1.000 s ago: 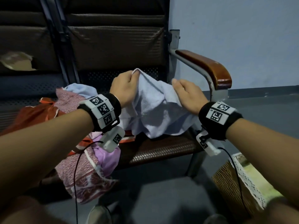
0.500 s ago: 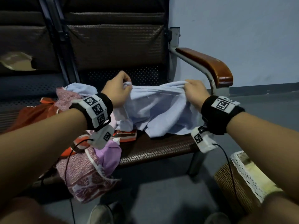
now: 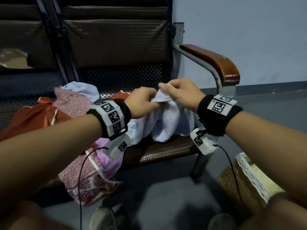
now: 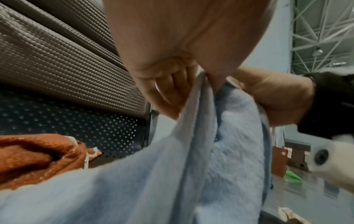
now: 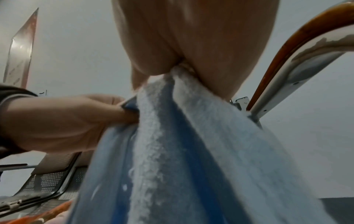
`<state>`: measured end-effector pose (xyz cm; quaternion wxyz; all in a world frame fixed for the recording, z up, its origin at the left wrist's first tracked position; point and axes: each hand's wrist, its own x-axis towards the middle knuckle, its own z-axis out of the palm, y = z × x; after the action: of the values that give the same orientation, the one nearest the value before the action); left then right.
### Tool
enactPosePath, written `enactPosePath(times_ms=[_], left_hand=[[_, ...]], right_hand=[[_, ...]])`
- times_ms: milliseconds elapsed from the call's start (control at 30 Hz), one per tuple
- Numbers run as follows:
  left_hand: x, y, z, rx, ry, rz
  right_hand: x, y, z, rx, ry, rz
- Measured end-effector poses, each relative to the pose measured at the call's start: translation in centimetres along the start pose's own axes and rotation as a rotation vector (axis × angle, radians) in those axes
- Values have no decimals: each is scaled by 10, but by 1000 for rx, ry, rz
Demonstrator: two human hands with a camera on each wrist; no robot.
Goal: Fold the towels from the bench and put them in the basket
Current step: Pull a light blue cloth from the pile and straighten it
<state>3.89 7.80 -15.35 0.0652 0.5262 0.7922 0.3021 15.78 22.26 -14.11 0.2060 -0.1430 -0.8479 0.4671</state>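
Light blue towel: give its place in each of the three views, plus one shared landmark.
Head: light blue towel centre, hanging from both hands.
Left wrist: lower centre, below the fingers.
Right wrist: centre to bottom.
Shared landmark: perforated bench back.

Pale blue towel (image 3: 167,120), seemingly floral pink cloth (image 3: 86,171).

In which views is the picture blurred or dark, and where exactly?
Head view: dim overall, lower edge smeared near the basket. Left wrist view: light blue towel soft and streaked at the bottom; the right hand fairly sharp. Right wrist view: towel edges blurred; the left hand clear.
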Motion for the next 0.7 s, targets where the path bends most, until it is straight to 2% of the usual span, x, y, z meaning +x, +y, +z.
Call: enactPosePath(times_ms=[100, 167, 233, 367, 433, 500, 567, 700], left_hand=[[9, -4, -10, -93, 200, -110], [12, -8, -17, -189, 327, -191], [10, -12, -20, -207, 370, -234], [4, -10, -12, -27, 148, -179], [0, -4, -6, -30, 19, -149], [2, 1, 0, 16, -24, -132], [6, 2, -3, -1, 89, -173], [17, -7, -21, -349, 397, -333]], right_hand=[[-1, 5, -7, -151, -37, 79], [-5, 12, -10, -436, -89, 146], [-9, 17, -11, -591, -39, 201], [-7, 11, -12, -331, 93, 131], [-6, -1, -6, -258, 101, 61], [-7, -10, 2, -266, 79, -8], [-8, -10, 6, -348, 126, -56], [-7, -1, -5, -568, 358, -23]])
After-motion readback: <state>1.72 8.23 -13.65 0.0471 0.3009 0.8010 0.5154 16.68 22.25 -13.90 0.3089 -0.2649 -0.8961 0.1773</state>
